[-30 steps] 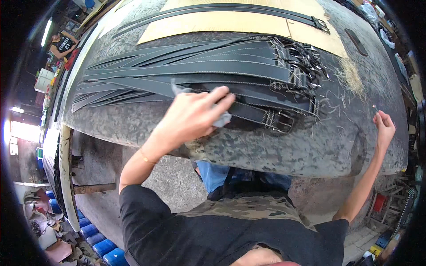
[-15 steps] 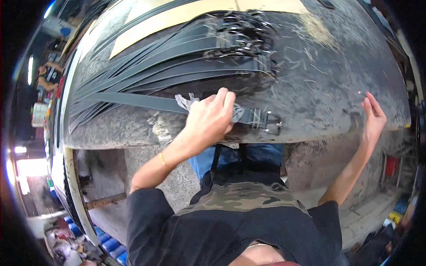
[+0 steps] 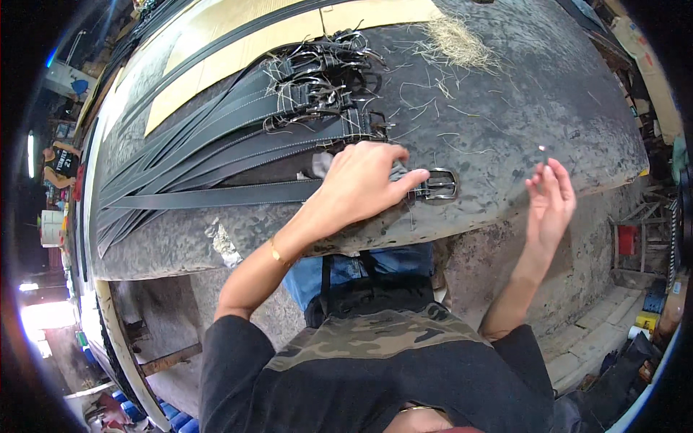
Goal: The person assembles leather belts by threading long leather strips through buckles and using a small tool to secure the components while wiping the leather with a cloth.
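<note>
A black belt with pale edge stitching (image 3: 238, 195) lies along the near part of the bench, its metal buckle (image 3: 442, 184) pointing right. Over the buckle end is my left hand (image 3: 364, 177), closed on a crumpled grey cloth (image 3: 323, 164) that rests against the strap; its thumb reaches toward the buckle. Loose threads stick out beside the buckle. My right hand (image 3: 552, 198) is raised at the right, apart from the belt, fingertips pinching a small thin dark thing with a bright tip (image 3: 542, 149). What kind it is I cannot make out.
Several more black belts (image 3: 253, 115) fan out behind, their buckles (image 3: 354, 79) bunched with loose threads. A heap of pale thread clippings (image 3: 462, 43) sits at the far side, beside tan cardboard sheets (image 3: 238, 61). The bench's rounded front edge (image 3: 404, 234) is near my body. Another person (image 3: 61, 166) is far left.
The view has shifted, so the bench appears further left. My left hand and the buckle have moved right against the belt pile. My right hand is now closer to the buckle, still pinching.
</note>
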Demonstrator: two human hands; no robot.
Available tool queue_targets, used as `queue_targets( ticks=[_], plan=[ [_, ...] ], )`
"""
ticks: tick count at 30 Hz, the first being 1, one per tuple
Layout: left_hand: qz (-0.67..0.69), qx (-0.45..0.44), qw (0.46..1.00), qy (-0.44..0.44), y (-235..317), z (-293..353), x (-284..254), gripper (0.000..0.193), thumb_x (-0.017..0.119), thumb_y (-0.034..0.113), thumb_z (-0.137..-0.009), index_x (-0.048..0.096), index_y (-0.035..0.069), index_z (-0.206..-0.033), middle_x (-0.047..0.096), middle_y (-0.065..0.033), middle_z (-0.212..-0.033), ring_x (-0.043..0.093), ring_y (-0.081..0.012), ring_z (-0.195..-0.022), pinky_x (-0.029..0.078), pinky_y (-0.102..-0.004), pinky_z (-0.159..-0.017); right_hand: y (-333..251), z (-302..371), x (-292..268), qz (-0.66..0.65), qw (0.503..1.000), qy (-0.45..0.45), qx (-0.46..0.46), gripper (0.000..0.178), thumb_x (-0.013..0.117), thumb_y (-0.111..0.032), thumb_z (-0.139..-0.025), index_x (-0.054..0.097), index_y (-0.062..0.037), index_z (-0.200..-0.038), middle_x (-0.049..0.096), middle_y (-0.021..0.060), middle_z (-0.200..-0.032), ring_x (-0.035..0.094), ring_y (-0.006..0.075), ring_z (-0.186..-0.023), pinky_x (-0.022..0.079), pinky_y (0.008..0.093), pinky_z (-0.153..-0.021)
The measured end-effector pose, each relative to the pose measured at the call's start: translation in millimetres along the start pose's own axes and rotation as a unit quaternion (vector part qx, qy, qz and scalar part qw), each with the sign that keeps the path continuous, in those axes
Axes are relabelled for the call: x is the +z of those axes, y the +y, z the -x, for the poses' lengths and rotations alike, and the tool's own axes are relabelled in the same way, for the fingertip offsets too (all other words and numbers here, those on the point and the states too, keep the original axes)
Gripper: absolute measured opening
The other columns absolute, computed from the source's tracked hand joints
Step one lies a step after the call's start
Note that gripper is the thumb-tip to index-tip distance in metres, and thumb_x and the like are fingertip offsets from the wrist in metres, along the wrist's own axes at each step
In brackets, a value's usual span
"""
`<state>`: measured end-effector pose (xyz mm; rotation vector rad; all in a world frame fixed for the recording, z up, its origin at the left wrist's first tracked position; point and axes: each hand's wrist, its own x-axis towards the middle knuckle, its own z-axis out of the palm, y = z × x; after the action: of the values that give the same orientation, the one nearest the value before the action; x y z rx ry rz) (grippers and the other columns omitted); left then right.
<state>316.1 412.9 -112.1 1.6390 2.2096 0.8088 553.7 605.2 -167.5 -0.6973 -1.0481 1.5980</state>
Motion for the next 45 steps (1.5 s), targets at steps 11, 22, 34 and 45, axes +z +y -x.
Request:
queue_targets(
  ticks=[11,22,34,45],
  plan=[
    [-0.101,0.219,0.966,0.091,-20.0,15.2,31.2,0.014,0.072,0.009,-0.082,0.061,0.004,-0.09,0.057,-0.0062,-0.084,0.063,-0.0227,-0.062,0.049,-0.034,-0.049,34.3,34.1,94.7,0.044,0.984,-0.142,0.101,0.012,0.061,0.001,-0.091,0.065,0.003,-0.102,0.065,0.0058,-0.087,0.057,0.0074,-0.071,0.047,0.0242,-0.058],
    [0.043,0.317,0.944,0.083,-28.5,28.2,-13.7,0.033,0.078,0.021,-0.07,0.048,0.01,-0.061,0.047,-0.0029,-0.058,0.047,-0.0226,-0.059,0.043,-0.0421,-0.068,44.5,34.2,94.4,-0.008,0.996,-0.07,0.053,0.005,0.057,0.003,-0.092,0.06,0.002,-0.096,0.058,0.005,-0.079,0.049,0.0083,-0.064,0.04,0.0246,-0.054],
    [0.047,-0.015,0.986,0.161,-43.0,157.4,-46.4,0.022,0.064,0.002,-0.089,0.042,0.002,-0.09,0.051,-0.0081,-0.069,0.055,-0.0173,-0.061,0.043,-0.033,-0.051,47.2,27.2,87.6,-0.037,0.991,-0.117,0.061,0.008,0.059,0.001,-0.093,0.061,0.0017,-0.1,0.06,0.006,-0.087,0.054,0.0094,-0.074,0.048,0.0281,-0.06],
    [-0.081,0.049,0.995,-0.032,-1.7,1.0,0.4,0.024,0.071,0.025,-0.085,0.07,0.001,-0.09,0.066,-0.0143,-0.078,0.067,-0.0331,-0.072,0.053,-0.0404,-0.062,54.4,31.1,94.0,-0.038,0.996,-0.082,0.025,0.011,0.061,0.001,-0.092,0.063,0.0021,-0.103,0.062,0.0076,-0.089,0.058,0.0098,-0.074,0.054,0.0279,-0.061]
  ],
)
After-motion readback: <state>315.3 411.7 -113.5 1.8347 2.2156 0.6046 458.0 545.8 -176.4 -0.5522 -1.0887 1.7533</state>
